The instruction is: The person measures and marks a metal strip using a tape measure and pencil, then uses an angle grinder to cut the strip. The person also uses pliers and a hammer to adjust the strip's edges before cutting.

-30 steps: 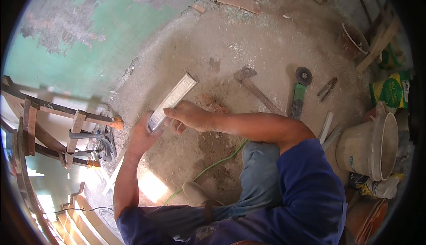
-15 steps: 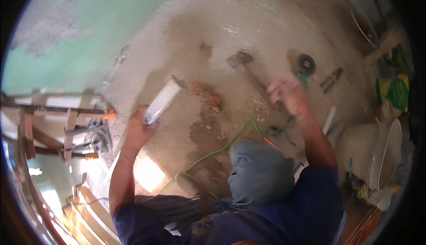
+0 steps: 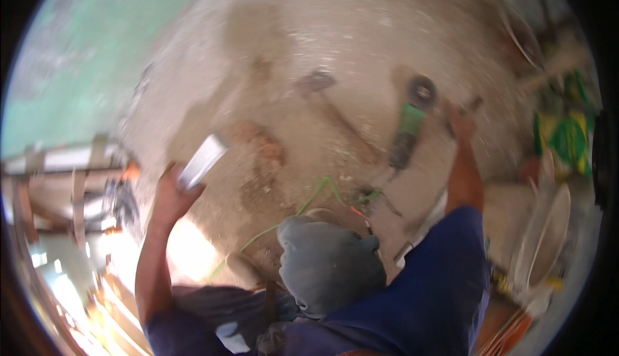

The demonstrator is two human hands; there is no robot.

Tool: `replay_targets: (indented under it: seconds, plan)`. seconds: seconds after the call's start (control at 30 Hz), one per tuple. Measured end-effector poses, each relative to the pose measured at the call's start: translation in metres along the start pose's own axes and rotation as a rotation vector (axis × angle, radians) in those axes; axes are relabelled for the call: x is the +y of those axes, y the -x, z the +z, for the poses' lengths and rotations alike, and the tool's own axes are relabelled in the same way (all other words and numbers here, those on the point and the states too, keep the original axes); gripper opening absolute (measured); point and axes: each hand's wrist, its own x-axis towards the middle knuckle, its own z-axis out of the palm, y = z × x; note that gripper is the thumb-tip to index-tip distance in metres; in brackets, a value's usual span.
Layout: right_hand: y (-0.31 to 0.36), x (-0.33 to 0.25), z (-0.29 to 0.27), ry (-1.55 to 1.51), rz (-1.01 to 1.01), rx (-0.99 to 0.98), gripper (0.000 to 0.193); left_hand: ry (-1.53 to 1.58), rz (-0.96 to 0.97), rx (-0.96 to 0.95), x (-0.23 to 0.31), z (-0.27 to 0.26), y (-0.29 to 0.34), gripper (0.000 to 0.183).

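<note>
I have one pale bar gripped in my left hand, its far end pointing up and to the right. My right hand is at one pair of pliers on the floor (both are smeared), and I cannot tell whether its fingers have closed on them. Between my hands lie one hammer and one grinder, the grinder nearer my right. I count two buckets, a large pale bucket and an upper bucket, plus one green cord. My left fist hides the bar's near end, the hammer's head is blurred, and the upper bucket is hard to make out.
</note>
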Motion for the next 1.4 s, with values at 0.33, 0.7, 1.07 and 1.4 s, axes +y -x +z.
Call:
replay_targets:
  seconds: [0.33, 0.7, 1.07, 1.4]
  plan:
    - [-0.062, 0.053, 0.011, -0.713, 0.126, -0.225, 0.037, 0.089, -0.050, -0.171, 0.038, -0.003, -0.015, 0.045]
    - [0.234, -0.041, -0.180, -1.272, -0.347, -0.598, 0.049, 0.107, 0.061, -0.314, 0.038, 0.011, -0.014, 0.038]
    - [0.400, -0.181, -0.173, -0.523, -0.739, -1.588, 0.049, 0.191, 0.112, -0.207, -0.008, -0.037, 0.069, 0.030]
    - [0.443, -0.224, -0.169, -0.029, -1.072, -1.605, 0.053, 0.200, 0.341, -0.083, -0.029, -0.021, 0.078, 0.036]
